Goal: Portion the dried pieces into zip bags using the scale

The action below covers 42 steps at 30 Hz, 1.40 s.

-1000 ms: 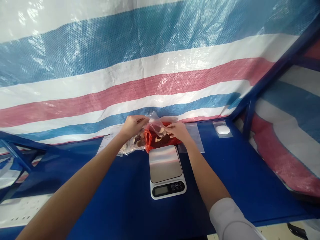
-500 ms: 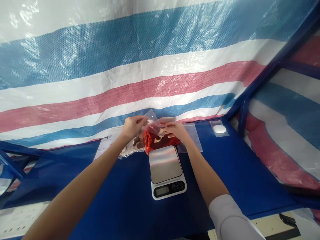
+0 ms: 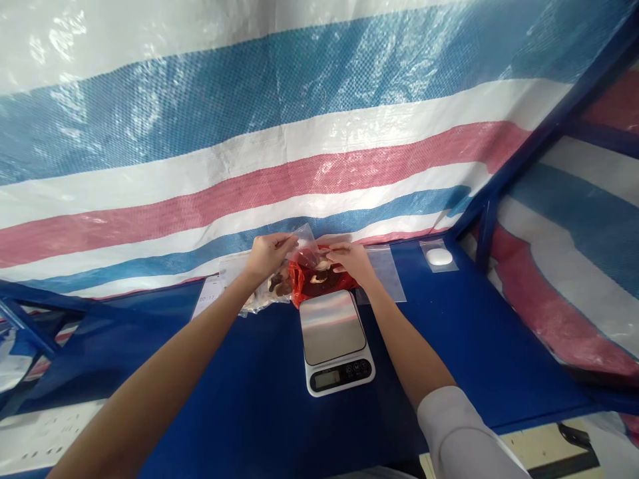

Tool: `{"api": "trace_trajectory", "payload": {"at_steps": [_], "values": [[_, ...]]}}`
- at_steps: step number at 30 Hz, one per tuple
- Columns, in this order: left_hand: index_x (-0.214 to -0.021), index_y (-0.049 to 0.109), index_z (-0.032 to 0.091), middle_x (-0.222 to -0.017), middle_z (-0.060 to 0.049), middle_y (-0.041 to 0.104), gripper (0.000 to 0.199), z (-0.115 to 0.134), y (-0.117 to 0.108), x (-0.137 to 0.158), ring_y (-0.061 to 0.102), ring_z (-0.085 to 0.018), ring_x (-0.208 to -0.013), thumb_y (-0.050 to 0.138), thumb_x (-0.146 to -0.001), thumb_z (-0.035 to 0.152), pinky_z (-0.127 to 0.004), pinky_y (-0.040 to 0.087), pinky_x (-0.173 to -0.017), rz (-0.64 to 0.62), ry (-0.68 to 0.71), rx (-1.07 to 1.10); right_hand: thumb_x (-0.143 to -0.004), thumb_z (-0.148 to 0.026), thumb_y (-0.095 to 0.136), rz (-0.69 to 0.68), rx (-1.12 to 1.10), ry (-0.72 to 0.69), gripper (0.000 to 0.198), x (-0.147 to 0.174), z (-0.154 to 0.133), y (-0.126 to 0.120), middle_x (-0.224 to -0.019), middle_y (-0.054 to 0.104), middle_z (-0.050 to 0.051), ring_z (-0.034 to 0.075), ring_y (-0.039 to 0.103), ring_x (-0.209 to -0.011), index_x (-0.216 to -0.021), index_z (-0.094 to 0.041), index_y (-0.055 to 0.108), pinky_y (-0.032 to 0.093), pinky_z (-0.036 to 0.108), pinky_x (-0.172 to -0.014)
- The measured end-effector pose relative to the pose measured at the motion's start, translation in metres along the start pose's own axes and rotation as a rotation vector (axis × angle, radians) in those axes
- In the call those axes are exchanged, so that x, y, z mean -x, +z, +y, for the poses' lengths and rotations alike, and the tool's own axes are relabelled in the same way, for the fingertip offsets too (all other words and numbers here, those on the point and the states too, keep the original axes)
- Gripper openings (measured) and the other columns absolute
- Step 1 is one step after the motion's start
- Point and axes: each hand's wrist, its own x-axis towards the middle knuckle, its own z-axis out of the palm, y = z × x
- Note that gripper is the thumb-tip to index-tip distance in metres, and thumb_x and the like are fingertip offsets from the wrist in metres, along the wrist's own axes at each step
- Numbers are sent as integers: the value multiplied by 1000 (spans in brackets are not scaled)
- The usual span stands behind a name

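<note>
My left hand (image 3: 267,258) is closed in a pinch on a small clear plastic bag (image 3: 305,234), held above a red plastic bag (image 3: 297,283). Inside the open red bag lie pale and dark pieces that look like dried mushroom slices (image 3: 319,277). My right hand (image 3: 353,261) reaches over the red bag's right side, its fingers drawn together beside the clear bag's edge and a pale slice; what they grip is too small to make out. Directly in front of the red bag is a kitchen scale (image 3: 332,332) with a bare steel plate.
Left of the red bag lies a clear bag of similar pieces (image 3: 264,297), partly over a white paper (image 3: 207,296). A flat clear bag (image 3: 390,273) lies on the right. Farther right, a white oval object (image 3: 439,257) rests on a small clear bag. Striped sheeting (image 3: 279,179) hangs behind the blue table (image 3: 239,399).
Both hands stay over the red bag with little movement. The small clear bag has shifted slightly in my left hand. The whole view has moved by a few pixels.
</note>
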Motion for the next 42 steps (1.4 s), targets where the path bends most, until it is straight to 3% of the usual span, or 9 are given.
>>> {"api": "trace_trajectory", "payload": {"at_steps": [8,13,18,24,31,36,42], "values": [[-81,76,19,-77,-5,77,41,-5,-8,2,67,-21,-74,57,-86,54,-30,50,-71,33,-11,14,-79,-28,76,48,-17,-118,17,0,3,1,-86,76,2,15,74,-75,-93,-19,73,64,23,-61],[-82,77,20,-82,-5,78,37,-6,-5,3,67,-22,-75,59,-84,52,-30,48,-71,-45,21,-8,-78,-26,77,-3,24,-64,16,6,4,5,-81,75,2,14,72,-70,-91,-17,73,63,22,-59],[-74,75,20,-77,-4,77,36,-5,-7,2,63,-20,-71,57,-84,50,-28,46,-68,-125,48,-46,-76,-22,77,34,36,-30,14,10,8,2,-79,75,2,15,73,-73,-88,-17,73,64,24,-61],[-86,77,19,-86,-4,78,36,1,-13,8,67,-20,-78,58,-84,50,-29,48,-74,-71,51,30,-74,-33,79,30,-47,-102,22,18,8,0,-81,78,3,17,74,-74,-89,-17,77,64,25,-64],[-84,78,18,-83,-5,78,38,6,-18,25,68,-22,-80,63,-83,54,-29,50,-72,-7,28,169,-67,-42,84,71,-185,-104,34,42,4,-3,-84,80,5,19,76,-78,-92,-19,80,63,27,-67],[-86,79,18,-77,-3,76,42,14,-11,41,67,-21,-74,66,-81,57,-27,49,-63,73,-17,257,-67,-46,85,101,-200,-117,36,64,7,-3,-88,80,5,21,77,-85,-90,-19,81,61,26,-66],[-82,77,16,-75,-4,74,46,18,-2,62,67,-21,-73,71,-79,62,-27,50,-61,58,-88,424,-64,-48,87,63,-208,-147,39,75,9,0,-87,80,5,22,77,-81,-90,-19,80,62,28,-67]]}}
